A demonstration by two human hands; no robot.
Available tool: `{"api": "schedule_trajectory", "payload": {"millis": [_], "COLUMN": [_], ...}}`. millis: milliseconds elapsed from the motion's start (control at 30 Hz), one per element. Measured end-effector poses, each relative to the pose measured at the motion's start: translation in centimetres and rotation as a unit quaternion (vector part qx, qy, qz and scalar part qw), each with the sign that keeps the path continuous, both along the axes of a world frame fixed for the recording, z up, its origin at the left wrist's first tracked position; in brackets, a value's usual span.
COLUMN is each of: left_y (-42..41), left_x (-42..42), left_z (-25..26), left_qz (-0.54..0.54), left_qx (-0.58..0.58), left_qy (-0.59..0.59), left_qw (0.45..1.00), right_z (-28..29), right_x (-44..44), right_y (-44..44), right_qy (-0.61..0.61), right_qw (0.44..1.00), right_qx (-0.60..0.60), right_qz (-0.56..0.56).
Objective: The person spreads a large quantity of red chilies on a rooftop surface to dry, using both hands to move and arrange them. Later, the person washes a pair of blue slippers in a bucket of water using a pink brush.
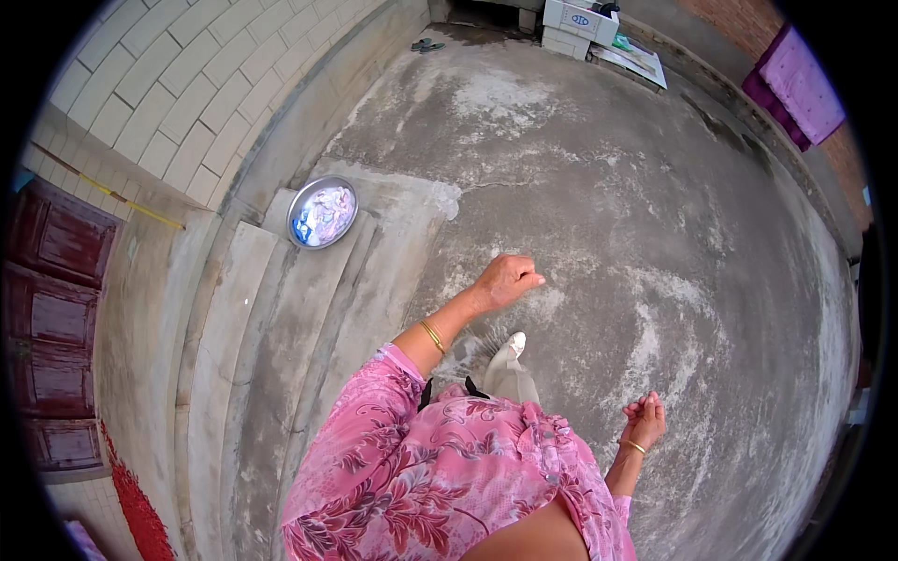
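My left hand (506, 282) is held out ahead of my body over the concrete ground, its fingers curled in with no object visible in them. A gold-coloured bangle sits on that wrist. Lower on the right, at my side, hangs my right hand (644, 419), fingers loosely bent and nothing held; it too has a bangle. Neither hand touches anything. Ahead on the left, a round metal basin (292, 217) rests on the concrete steps (309, 308). It holds crumpled pale and pinkish cloth (328, 210) and something blue. One light shoe (517, 342) shows below me.
A tiled wall (203, 77) and a dark red panelled door (59, 315) are on the left. Red material (133, 505) lies near the door. Slippers (428, 45) and a white box (581, 21) are at the far end. Purple cloth (800, 88) hangs by the right wall.
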State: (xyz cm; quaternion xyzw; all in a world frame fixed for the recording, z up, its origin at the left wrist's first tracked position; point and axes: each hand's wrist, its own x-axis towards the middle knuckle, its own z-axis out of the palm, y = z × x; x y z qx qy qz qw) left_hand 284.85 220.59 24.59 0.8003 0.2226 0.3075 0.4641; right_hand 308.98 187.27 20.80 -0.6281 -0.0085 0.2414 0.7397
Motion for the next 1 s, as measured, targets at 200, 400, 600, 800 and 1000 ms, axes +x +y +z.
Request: {"api": "schedule_trajectory", "payload": {"millis": [200,400,600,800,1000], "left_y": [10.3,20.8,34.8,54.0,69.3], "left_x": [1.4,1.3,9.2,25.8,45.4], "left_z": [-4.2,-3.0,-4.3,-2.2,0.3], "left_qz": [0.179,0.370,0.427,0.272,0.092], "left_qx": [-0.243,-0.321,-0.349,-0.330,-0.301], "left_qy": [0.035,-0.073,-0.138,-0.088,-0.096], "left_qw": [0.953,0.869,0.823,0.899,0.944], "right_z": [0.5,3.2,1.1,2.7,0.9], "right_x": [13.3,19.4,25.0,35.1,46.7], "right_y": [20.1,42.2,58.2,69.3,76.7], "right_qy": [-0.002,0.022,0.058,0.046,0.029], "right_qw": [0.996,0.981,0.969,0.982,0.995], "right_qx": [0.016,0.066,0.063,0.080,0.041], "right_qz": [0.082,0.181,0.230,0.166,0.085]}}
